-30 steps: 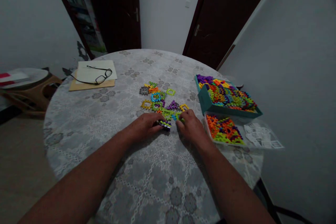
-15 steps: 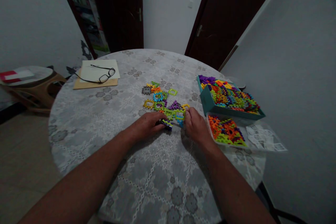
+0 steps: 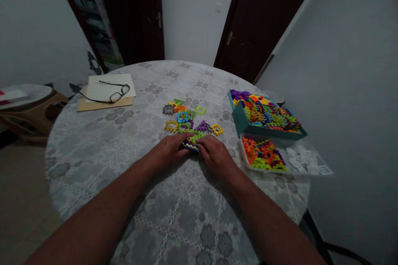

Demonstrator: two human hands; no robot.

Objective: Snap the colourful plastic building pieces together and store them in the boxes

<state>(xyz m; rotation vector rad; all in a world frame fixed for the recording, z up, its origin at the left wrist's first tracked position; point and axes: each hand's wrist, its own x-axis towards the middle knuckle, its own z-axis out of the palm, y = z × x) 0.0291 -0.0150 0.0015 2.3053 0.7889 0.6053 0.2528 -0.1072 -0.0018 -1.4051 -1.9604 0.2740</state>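
Currently left hand point(image 3: 168, 150) fingers clamp purple-and-green toothed plastic piece point(image 3: 192, 147); right hand point(image 3: 215, 154) at its right end, finger grip unclear.

Bare hands point(image 3: 168, 151) and bare forearms point(image 3: 108, 207), slimmer at the wrists point(image 3: 235, 177), fine detail rather unclear in the dim light.

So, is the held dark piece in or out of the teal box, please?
Out: the dark piece is between left hand and right hand.

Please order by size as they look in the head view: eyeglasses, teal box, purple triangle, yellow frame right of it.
1. Teal box
2. Eyeglasses
3. Purple triangle and yellow frame: too alike to rank.
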